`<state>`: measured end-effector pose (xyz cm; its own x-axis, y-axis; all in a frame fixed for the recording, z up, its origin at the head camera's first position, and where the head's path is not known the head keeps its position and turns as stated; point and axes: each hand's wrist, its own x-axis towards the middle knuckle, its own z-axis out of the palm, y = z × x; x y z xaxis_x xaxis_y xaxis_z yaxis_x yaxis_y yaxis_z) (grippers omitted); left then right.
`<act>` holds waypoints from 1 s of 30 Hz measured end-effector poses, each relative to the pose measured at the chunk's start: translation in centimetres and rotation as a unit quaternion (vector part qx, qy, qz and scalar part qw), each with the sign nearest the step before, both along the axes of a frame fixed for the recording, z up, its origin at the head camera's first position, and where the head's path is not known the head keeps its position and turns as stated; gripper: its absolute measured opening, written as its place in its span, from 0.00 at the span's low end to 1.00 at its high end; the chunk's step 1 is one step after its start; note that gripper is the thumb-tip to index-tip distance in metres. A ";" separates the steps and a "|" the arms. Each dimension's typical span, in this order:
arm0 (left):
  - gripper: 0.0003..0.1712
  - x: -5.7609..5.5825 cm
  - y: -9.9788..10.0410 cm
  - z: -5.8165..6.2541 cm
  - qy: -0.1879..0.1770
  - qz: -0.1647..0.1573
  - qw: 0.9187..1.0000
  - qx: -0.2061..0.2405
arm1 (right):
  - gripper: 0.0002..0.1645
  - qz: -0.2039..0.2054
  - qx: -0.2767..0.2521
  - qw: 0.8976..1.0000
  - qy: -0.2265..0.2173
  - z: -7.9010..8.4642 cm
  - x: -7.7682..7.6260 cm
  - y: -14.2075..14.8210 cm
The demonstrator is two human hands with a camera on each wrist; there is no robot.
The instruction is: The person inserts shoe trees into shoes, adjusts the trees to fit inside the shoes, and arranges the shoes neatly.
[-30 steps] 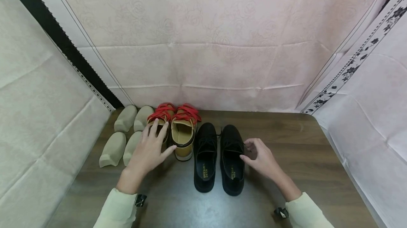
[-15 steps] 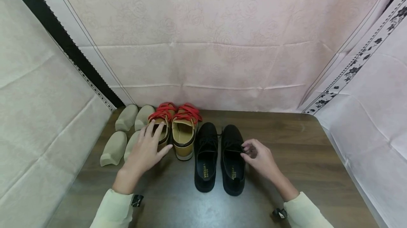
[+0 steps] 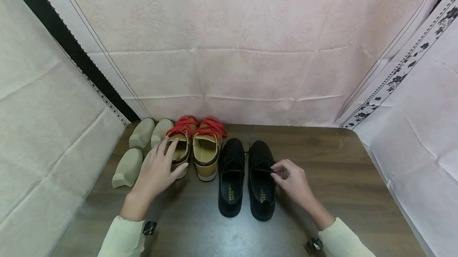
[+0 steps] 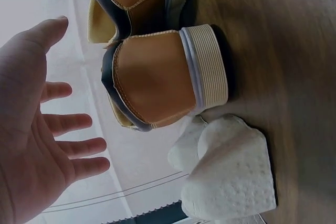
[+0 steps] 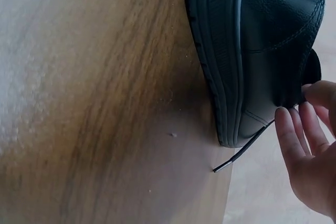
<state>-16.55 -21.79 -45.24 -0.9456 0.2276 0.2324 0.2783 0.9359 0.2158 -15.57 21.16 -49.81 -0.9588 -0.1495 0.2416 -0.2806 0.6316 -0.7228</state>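
Note:
My right hand [image 3: 294,179] pinches the black shoelace [image 5: 247,148] at the side of the right black shoe [image 3: 260,155], thumb and fingertips close together. In the right wrist view the lace's tipped end hangs below the fingers. Beside it, the other black shoe [image 3: 231,161] stands parallel, toe pointing away. My left hand [image 3: 154,173] hovers with fingers spread, holding nothing. It overlaps the left tan shoe with red laces [image 3: 180,151] in the head view; the left wrist view shows it apart from that shoe's heel [image 4: 155,77]. The second tan shoe [image 3: 206,149] sits alongside.
Pale moulded pieces shaped like shoe toes, such as this one [image 3: 127,167], stand at the left, one partly behind my left hand. The wooden tabletop [image 3: 329,165] extends to the right. Pale patterned cloth [image 3: 243,50] hangs behind and at both sides.
My left hand has drifted left and slightly toward me, uncovering more of the left tan shoe. My right fingertips have shifted slightly left and down along the black shoe's edge. The shoes stay in place.

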 end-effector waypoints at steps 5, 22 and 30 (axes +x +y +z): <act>0.48 0.1 -0.4 0.0 -0.003 0.008 1.000 0.016 | 0.12 -0.010 -0.006 1.000 -0.008 0.1 0.2 -0.2; 0.46 0.3 -1.8 -0.2 -0.005 0.020 0.999 0.048 | 0.13 -0.005 -0.007 1.000 0.002 -0.2 0.2 -0.1; 0.46 0.4 -2.6 -0.2 0.000 0.021 0.998 0.066 | 0.13 -0.004 -0.008 1.000 0.005 -0.2 0.1 -0.1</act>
<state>-16.17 -24.38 -45.49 -0.9535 0.1556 0.2580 0.2398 0.9104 0.3370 -15.46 21.05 -49.97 -0.9574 -0.1381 0.2537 -0.2832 0.6220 -0.7301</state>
